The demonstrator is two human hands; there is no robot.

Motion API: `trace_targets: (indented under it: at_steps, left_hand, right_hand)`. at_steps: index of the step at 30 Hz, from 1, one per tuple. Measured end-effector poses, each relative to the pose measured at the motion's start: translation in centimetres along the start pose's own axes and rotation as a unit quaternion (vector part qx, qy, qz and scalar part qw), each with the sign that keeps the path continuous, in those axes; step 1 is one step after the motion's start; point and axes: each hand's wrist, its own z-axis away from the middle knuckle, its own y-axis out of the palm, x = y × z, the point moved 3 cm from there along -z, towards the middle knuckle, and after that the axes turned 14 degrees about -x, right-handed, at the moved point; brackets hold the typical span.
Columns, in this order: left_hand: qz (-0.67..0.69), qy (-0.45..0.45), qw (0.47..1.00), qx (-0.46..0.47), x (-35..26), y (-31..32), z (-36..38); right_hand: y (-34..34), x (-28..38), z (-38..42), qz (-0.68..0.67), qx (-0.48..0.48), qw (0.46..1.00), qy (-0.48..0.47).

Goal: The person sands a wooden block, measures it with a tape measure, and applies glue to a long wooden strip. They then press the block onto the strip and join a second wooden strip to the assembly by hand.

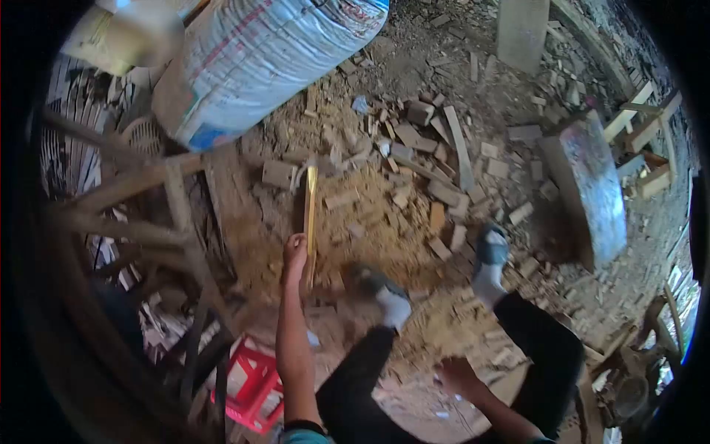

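My left hand is wrapped round a long, narrow wooden strip, held upright in view at centre left, with its top end lit yellow. Its lower end reaches down beside my forearm. My right hand hangs low in front of my right thigh, fingers curled and partly blurred; whether anything is in it cannot be made out. Sawdust and wood offcuts lie on the ground beyond both hands.
A large white sack lies at the upper left. Wooden frames stand on the left, above a red plastic stool. A block stands at right. My feet rest among scattered offcuts.
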Motion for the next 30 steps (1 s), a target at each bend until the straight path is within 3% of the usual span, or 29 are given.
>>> trace_targets:
  at_steps: [2, 3, 5, 6, 8, 9, 11, 12, 13, 15, 16, 18, 19, 20, 22, 23, 26, 27, 29, 30]
  left_hand:
    - [-0.13, 0.085, 0.987, -0.04, -2.9, 3.9, -5.1]
    - [-0.103, 0.109, 0.987, -0.063, -3.4, 6.2, -7.3]
    - [-0.075, 0.145, 0.983, -0.085, -2.9, 9.9, -9.5]
    - [-0.098, 0.096, 0.987, -0.079, -6.2, 9.2, -6.2]
    - [-0.057, 0.051, 0.996, 0.038, -6.1, 10.1, -4.8]
    - [-0.132, 0.097, 0.983, 0.078, -7.9, 9.9, -2.2]
    - [-0.181, 0.283, 0.942, 0.002, -7.8, 10.7, 1.9]
    - [-0.184, 0.313, 0.93, -0.064, -7.1, 10.8, 3.9]
    - [-0.186, 0.341, 0.912, -0.132, -6.3, 10.7, 6.1]
    - [-0.17, 0.217, 0.961, 0.035, -4.1, 9.8, 10.1]
    - [-0.182, 0.24, 0.949, 0.097, -6.6, 7.3, 13.1]
    - [-0.198, 0.302, 0.909, 0.21, -10.0, 0.7, 21.4]
    - [-0.195, 0.342, 0.881, 0.262, -11.3, -2.4, 25.0]
    - [-0.185, 0.386, 0.852, 0.303, -12.5, -5.5, 28.6]
    - [-0.102, 0.483, 0.839, 0.229, -16.4, -13.2, 36.1]
    - [-0.059, 0.539, 0.82, 0.186, -18.6, -16.2, 39.6]
    - [-0.204, 0.67, 0.71, 0.065, -21.3, -16.7, 49.5]
    - [-0.301, 0.709, 0.637, 0.034, -23.7, -16.9, 51.7]
    - [-0.226, 0.676, 0.701, 0.032, -28.9, -20.6, 53.9]
    - [-0.088, 0.629, 0.772, -0.03, -30.1, -22.1, 54.4]
  right_hand:
    - [-2.4, 0.2, -2.2, -0.23, -0.136, 0.964, -0.003]
    - [-2.8, -0.4, -3.5, -0.329, -0.171, 0.928, 0.03]
    - [-3.4, -2.2, -4.5, -0.236, -0.229, 0.943, 0.042]
    - [-3.3, -3.1, -4.5, -0.19, -0.226, 0.953, 0.074]
    - [-4.4, -3.8, -4.4, -0.14, -0.175, 0.964, 0.143]
    - [-4.2, -4.0, -4.3, -0.153, -0.192, 0.961, 0.128]
    - [-1.0, -4.5, -2.8, -0.176, -0.23, 0.951, 0.106]
    - [0.1, -4.5, -2.5, -0.233, -0.258, 0.932, 0.101]
    - [1.4, -4.4, -2.6, -0.263, -0.204, 0.937, 0.102]
    - [-2.2, -1.5, -2.4, -0.361, -0.233, 0.9, 0.079]
    - [-4.4, -0.2, -2.0, -0.372, -0.24, 0.895, 0.061]
    - [-2.7, -0.9, -2.8, -0.298, -0.176, 0.928, 0.14]
    - [-4.9, 1.0, -0.3, -0.425, -0.222, 0.871, 0.104]
    - [-4.9, 1.1, 1.1, -0.488, -0.194, 0.845, 0.102]
    - [-7.5, 3.2, 3.2, -0.667, -0.066, 0.72, 0.177]
    - [-9.8, 5.7, 4.9, -0.758, 0.042, 0.598, 0.257]
    - [-18.7, 11.7, 9.3, -0.729, 0.034, 0.651, 0.207]
    - [-20.2, 10.9, 9.6, -0.673, 0.181, 0.697, 0.165]
    - [-23.0, 8.6, 8.6, -0.654, 0.014, 0.72, 0.23]
    - [-25.7, 9.5, 10.0, -0.693, 0.013, 0.692, 0.203]
